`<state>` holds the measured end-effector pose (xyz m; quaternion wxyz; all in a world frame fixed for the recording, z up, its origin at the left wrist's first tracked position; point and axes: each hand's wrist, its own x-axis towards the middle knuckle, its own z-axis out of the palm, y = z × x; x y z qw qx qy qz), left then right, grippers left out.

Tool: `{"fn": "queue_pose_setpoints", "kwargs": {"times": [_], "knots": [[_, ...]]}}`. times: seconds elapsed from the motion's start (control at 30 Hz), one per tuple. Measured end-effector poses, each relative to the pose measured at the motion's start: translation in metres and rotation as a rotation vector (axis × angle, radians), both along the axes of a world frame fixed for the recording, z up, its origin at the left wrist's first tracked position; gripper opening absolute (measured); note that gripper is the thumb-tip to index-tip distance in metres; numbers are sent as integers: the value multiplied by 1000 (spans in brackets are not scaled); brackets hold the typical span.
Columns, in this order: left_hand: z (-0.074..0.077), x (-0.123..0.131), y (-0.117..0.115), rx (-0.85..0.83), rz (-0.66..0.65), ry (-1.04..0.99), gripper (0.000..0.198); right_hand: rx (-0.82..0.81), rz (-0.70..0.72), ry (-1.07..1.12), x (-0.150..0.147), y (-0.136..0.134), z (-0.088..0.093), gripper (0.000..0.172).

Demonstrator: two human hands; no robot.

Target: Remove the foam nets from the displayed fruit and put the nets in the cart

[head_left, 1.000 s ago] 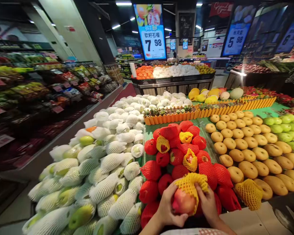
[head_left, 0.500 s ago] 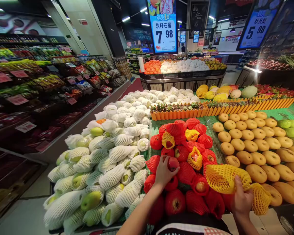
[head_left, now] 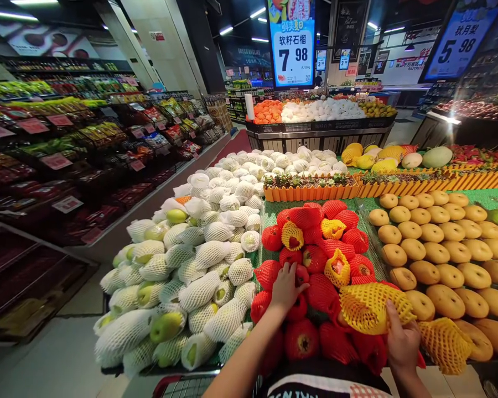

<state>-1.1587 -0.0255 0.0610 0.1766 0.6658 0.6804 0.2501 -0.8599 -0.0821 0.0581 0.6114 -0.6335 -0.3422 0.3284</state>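
My left hand (head_left: pixel 288 286) reaches into the pile of pomegranates, its fingers curled around a red pomegranate (head_left: pixel 301 275) that rests among the others. In my right hand (head_left: pixel 401 336) is a yellow foam net sleeve (head_left: pixel 371 309), pinched by its right side with the thumb on top. Whether the sleeve holds anything is hidden. Another yellow foam net (head_left: pixel 446 344) lies just right of that hand, over the pears. Around both hands are pomegranates in red foam nets (head_left: pixel 321 292). A bare pomegranate (head_left: pixel 301 340) sits nearest my body.
White-netted green fruit (head_left: pixel 213 251) is heaped on the left. Rows of tan pears (head_left: pixel 435 251) fill the right side. An orange planter fence (head_left: pixel 311 193) borders the back of the pomegranates. A shopping cart's edge (head_left: pixel 186 382) shows below. Packaged-goods shelves (head_left: pixel 120 143) stand left.
The pomegranate under my left hand sits lower and more covered by the fingers. My right hand has shifted slightly left with the yellow sleeve, which looks rounder. The whole view has swung slightly left.
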Motion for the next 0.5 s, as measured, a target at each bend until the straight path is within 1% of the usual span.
{"fn": "queue_pose_setpoints", "kwargs": {"times": [0.1,0.13,0.2,0.23,0.27,0.3,0.33,0.37,0.4,0.43,0.47,0.5], "knots": [[17,0,-24,59,-34,-68,63,-1,26,25,4,2,3,58],[22,1,-35,92,-76,-119,62,4,40,31,7,2,4,58],[32,6,-60,116,-226,-253,70,17,85,43,11,2,5,57],[35,10,-71,99,-308,-329,79,12,131,63,11,2,5,58],[38,15,-82,71,-373,-406,92,-11,214,91,10,1,7,58],[40,19,-92,40,-417,-487,103,-45,322,113,8,-1,10,59],[40,24,-99,9,-437,-570,108,-68,434,113,4,-2,14,60],[41,27,-105,-22,-437,-652,104,-75,546,79,-1,-3,19,60],[40,28,-110,-52,-420,-729,93,-61,654,6,-7,-3,25,59],[40,26,-114,-69,-380,-803,75,-26,743,-97,-13,-3,33,58],[40,20,-117,-62,-310,-875,57,22,813,-207,-18,-2,40,57],[41,9,-120,-20,-202,-940,42,69,863,-308,-22,1,48,56]]}}
